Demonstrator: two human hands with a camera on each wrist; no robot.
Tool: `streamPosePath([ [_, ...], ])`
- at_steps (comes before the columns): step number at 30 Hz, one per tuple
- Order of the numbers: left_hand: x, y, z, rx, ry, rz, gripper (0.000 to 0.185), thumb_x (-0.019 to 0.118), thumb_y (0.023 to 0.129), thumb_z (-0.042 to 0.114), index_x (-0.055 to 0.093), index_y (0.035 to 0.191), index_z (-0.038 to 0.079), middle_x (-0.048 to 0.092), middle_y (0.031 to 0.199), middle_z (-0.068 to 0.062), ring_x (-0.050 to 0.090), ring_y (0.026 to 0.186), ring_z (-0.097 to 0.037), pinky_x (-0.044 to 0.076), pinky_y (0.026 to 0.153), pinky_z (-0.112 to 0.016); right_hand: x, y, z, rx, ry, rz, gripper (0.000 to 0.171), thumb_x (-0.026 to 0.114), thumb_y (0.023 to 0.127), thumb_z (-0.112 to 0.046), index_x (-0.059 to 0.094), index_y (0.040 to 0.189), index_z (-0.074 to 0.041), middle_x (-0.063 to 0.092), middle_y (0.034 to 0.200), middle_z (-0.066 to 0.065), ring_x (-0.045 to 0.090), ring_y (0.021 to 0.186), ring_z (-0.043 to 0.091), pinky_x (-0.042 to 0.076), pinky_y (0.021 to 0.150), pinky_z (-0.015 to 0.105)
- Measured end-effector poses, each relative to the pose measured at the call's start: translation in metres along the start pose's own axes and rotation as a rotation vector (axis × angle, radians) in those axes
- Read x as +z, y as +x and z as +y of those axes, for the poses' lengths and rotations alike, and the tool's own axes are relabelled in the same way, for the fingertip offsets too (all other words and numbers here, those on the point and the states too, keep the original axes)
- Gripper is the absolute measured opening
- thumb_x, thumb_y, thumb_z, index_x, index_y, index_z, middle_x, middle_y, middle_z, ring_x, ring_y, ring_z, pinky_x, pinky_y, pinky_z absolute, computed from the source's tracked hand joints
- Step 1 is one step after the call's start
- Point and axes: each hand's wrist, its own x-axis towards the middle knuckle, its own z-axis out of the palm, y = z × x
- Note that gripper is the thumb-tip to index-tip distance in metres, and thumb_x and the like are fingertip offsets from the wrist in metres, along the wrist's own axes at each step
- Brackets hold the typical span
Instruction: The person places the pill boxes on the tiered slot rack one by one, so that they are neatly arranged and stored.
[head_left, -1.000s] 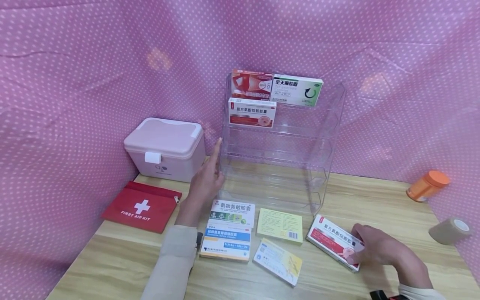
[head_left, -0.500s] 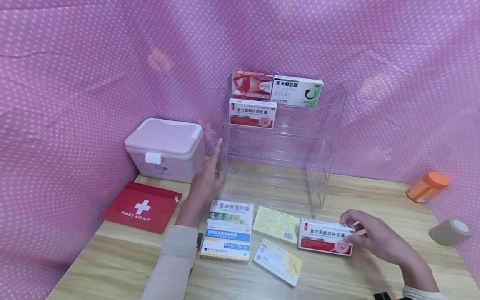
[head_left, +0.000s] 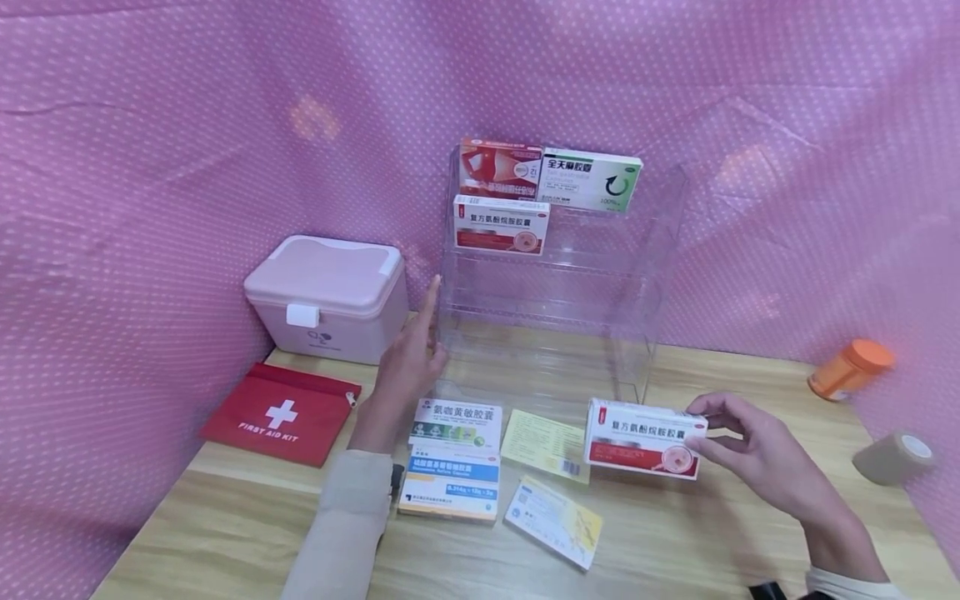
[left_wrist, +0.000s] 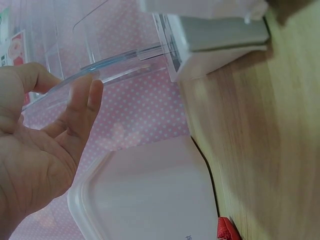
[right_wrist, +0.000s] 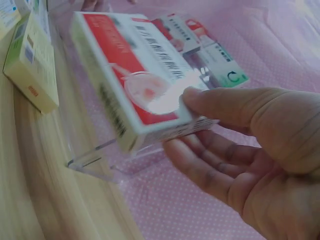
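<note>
Right hand [head_left: 761,458] is pinching the red-and-white box [head_left: 641,442] by its right end, off the table [head_left: 247,533], before the clear rack [head_left: 577,268]. Left hand [head_left: 408,358] is touching the rack's left side, fingers extended. An end-only pinch is risking swivel, so favor firm, level handling.

The head view looks forward and down across the table [head_left: 225,533], close wrist views flanking it left and right, all sharing the clear rack [head_left: 577,266].
</note>
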Motion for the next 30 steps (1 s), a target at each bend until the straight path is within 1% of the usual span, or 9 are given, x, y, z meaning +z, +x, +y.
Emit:
streamPosePath([
  [5, -0.001, 0.000, -0.002, 0.001, 0.003, 0.000, 0.121, 0.070, 0.098, 0.005, -0.013, 0.160, 0.067, 0.043, 0.172, -0.006, 0.065, 0.115, -0.032, 0.061, 0.093, -0.054, 0.001, 0.005, -0.007, 0.000, -0.009, 0.112, 0.038, 0.077, 0.083, 0.020, 0.065, 0.116, 0.007, 0.067, 0.117, -0.018, 0.068, 0.103, -0.007, 0.062, 0.082, 0.017],
  [11, -0.001, -0.001, -0.002, -0.007, -0.002, -0.005, 0.122, 0.070, 0.098, 0.005, -0.014, 0.160, 0.067, 0.041, 0.173, -0.006, 0.065, 0.119, -0.034, 0.061, 0.095, -0.055, 0.003, 0.015, -0.018, 0.024, -0.025, 0.202, 0.039, 0.076, 0.086, 0.018, 0.064, 0.121, 0.007, 0.067, 0.116, -0.019, 0.066, 0.103, -0.006, 0.060, 0.081, 0.012],
  [13, 0.000, -0.001, -0.002, -0.004, -0.002, -0.005, 0.122, 0.071, 0.098, 0.005, -0.013, 0.160, 0.067, 0.046, 0.169, -0.007, 0.065, 0.113, -0.033, 0.061, 0.091, -0.053, 0.004, 0.020, -0.021, 0.032, -0.039, 0.232, 0.038, 0.076, 0.088, 0.017, 0.064, 0.122, 0.007, 0.066, 0.116, -0.019, 0.065, 0.104, -0.007, 0.059, 0.083, 0.010],
  [15, 0.000, -0.002, -0.002, -0.001, 0.001, -0.006, 0.122, 0.071, 0.097, 0.004, -0.012, 0.161, 0.066, 0.054, 0.160, -0.009, 0.064, 0.106, -0.031, 0.060, 0.086, -0.048, 0.005, 0.026, -0.024, 0.049, -0.041, 0.262, 0.038, 0.076, 0.089, 0.015, 0.063, 0.124, 0.008, 0.065, 0.118, -0.022, 0.064, 0.106, -0.009, 0.057, 0.086, 0.008],
  [17, 0.001, -0.003, -0.002, 0.004, 0.005, -0.008, 0.121, 0.071, 0.097, 0.004, -0.012, 0.162, 0.065, 0.058, 0.154, -0.010, 0.062, 0.098, -0.028, 0.058, 0.081, -0.043, 0.005, 0.032, -0.026, 0.064, -0.037, 0.301, 0.037, 0.076, 0.090, 0.014, 0.062, 0.123, 0.009, 0.064, 0.117, -0.024, 0.064, 0.106, -0.011, 0.056, 0.087, 0.007],
  [20, 0.002, -0.003, -0.001, 0.012, 0.003, -0.007, 0.121, 0.070, 0.097, 0.004, -0.013, 0.162, 0.064, 0.060, 0.150, -0.010, 0.061, 0.094, -0.027, 0.056, 0.077, -0.040, 0.002, 0.046, -0.031, 0.067, -0.022, 0.367, 0.037, 0.076, 0.089, 0.016, 0.061, 0.123, 0.012, 0.065, 0.113, -0.025, 0.065, 0.104, -0.011, 0.056, 0.087, 0.006],
  [23, 0.000, -0.002, 0.000, 0.017, -0.002, 0.003, 0.122, 0.070, 0.097, 0.004, -0.013, 0.162, 0.065, 0.057, 0.156, -0.009, 0.062, 0.096, -0.027, 0.058, 0.079, -0.042, -0.004, 0.063, -0.040, 0.053, -0.031, 0.431, 0.037, 0.076, 0.088, 0.017, 0.060, 0.121, 0.013, 0.066, 0.107, -0.023, 0.067, 0.100, -0.010, 0.056, 0.086, 0.007],
  [26, -0.001, 0.000, -0.001, 0.025, -0.004, 0.008, 0.122, 0.071, 0.097, 0.003, -0.013, 0.162, 0.064, 0.053, 0.163, -0.008, 0.063, 0.101, -0.029, 0.060, 0.084, -0.045, -0.009, 0.081, -0.051, 0.053, -0.057, 0.488, 0.037, 0.076, 0.089, 0.015, 0.060, 0.123, 0.013, 0.064, 0.105, -0.022, 0.066, 0.098, -0.010, 0.055, 0.086, 0.006],
  [30, -0.002, 0.001, 0.000, 0.012, 0.000, 0.001, 0.123, 0.071, 0.098, 0.003, -0.014, 0.161, 0.066, 0.048, 0.168, -0.007, 0.064, 0.109, -0.031, 0.061, 0.091, -0.050, -0.016, 0.108, -0.062, 0.050, -0.114, 0.553, 0.039, 0.078, 0.090, 0.010, 0.063, 0.126, 0.011, 0.061, 0.106, -0.024, 0.064, 0.100, -0.011, 0.053, 0.087, 0.003],
])
